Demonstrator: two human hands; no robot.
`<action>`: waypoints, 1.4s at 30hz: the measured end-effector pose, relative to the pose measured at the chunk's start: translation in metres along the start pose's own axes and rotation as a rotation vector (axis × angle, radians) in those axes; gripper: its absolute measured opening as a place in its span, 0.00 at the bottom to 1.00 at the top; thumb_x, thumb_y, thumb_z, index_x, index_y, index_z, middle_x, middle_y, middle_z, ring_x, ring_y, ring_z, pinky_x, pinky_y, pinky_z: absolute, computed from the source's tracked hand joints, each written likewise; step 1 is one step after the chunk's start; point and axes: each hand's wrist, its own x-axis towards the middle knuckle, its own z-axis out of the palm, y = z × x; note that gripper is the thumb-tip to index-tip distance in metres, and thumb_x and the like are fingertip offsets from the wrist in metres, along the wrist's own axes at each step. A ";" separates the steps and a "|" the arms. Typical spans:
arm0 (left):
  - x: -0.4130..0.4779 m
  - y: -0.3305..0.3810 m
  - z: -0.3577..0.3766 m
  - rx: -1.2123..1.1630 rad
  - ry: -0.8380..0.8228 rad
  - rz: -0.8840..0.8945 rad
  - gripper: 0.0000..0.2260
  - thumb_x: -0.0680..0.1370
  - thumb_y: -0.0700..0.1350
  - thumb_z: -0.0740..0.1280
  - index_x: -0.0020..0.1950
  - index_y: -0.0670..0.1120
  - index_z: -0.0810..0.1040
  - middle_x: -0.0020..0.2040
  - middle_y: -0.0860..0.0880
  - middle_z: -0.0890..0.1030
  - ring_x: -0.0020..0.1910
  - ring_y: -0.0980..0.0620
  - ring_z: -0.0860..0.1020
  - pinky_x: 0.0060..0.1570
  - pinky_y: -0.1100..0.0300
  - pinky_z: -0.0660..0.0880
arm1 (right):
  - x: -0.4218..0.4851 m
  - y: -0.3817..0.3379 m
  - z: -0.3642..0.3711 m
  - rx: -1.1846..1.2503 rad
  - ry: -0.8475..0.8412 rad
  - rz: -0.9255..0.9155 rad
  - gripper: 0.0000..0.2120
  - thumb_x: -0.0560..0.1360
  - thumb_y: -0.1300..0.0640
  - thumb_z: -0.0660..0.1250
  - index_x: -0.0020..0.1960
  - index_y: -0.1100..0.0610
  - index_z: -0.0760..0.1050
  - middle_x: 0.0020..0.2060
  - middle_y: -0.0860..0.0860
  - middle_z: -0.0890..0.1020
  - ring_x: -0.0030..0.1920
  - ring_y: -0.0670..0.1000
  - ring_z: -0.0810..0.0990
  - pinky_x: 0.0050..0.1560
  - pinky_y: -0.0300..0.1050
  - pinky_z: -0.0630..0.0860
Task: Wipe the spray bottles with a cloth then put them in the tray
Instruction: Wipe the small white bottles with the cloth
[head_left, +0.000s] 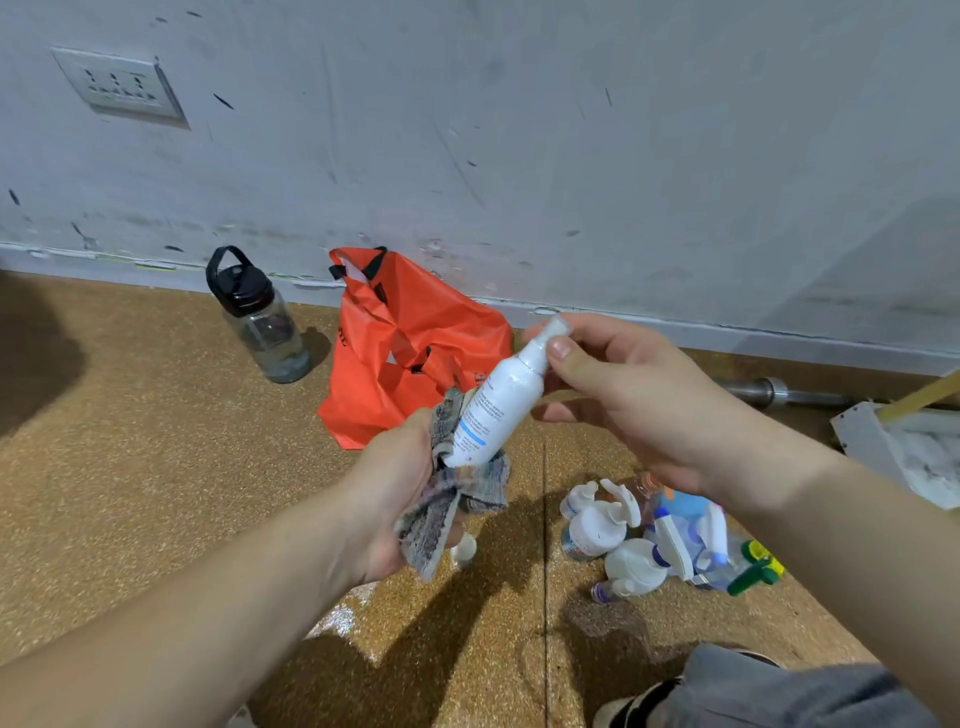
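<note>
A white spray bottle (498, 405) with a clear cap is held tilted in mid-air at the centre of the head view. My right hand (634, 400) pinches its neck and cap end between thumb and fingers. My left hand (395, 493) grips a grey patterned cloth (452, 499) that wraps around the bottle's base. On the floor below right lies a pile of several other spray bottles (649, 540), white, clear, blue and one with a green trigger. A small white bottle (464, 548) stands on the floor just under the cloth.
An orange bag (405, 343) lies against the wall behind my hands, with a dark water bottle (260, 317) to its left. A white tray-like object (904, 452) sits at the right edge, beside a metal bar (779, 392). My knee and shoe show at bottom right.
</note>
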 end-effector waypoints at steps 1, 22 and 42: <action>-0.002 0.001 0.002 0.016 0.020 0.008 0.25 0.81 0.57 0.64 0.63 0.36 0.80 0.56 0.32 0.84 0.54 0.31 0.84 0.49 0.38 0.83 | -0.001 0.001 0.001 -0.014 0.003 -0.012 0.08 0.84 0.60 0.63 0.56 0.55 0.82 0.51 0.56 0.84 0.51 0.51 0.83 0.48 0.43 0.82; -0.006 0.001 0.004 0.312 0.009 0.542 0.17 0.87 0.57 0.55 0.61 0.50 0.80 0.53 0.48 0.86 0.56 0.46 0.83 0.60 0.49 0.79 | -0.011 0.005 0.020 0.028 0.214 -0.028 0.04 0.83 0.59 0.66 0.50 0.57 0.77 0.51 0.61 0.82 0.46 0.51 0.85 0.47 0.46 0.86; 0.003 0.002 0.001 0.156 0.124 0.012 0.17 0.82 0.53 0.58 0.40 0.45 0.76 0.33 0.42 0.78 0.32 0.46 0.76 0.37 0.50 0.78 | -0.008 0.000 0.003 -0.106 -0.030 -0.054 0.05 0.81 0.63 0.68 0.50 0.61 0.83 0.46 0.63 0.84 0.42 0.51 0.83 0.44 0.41 0.83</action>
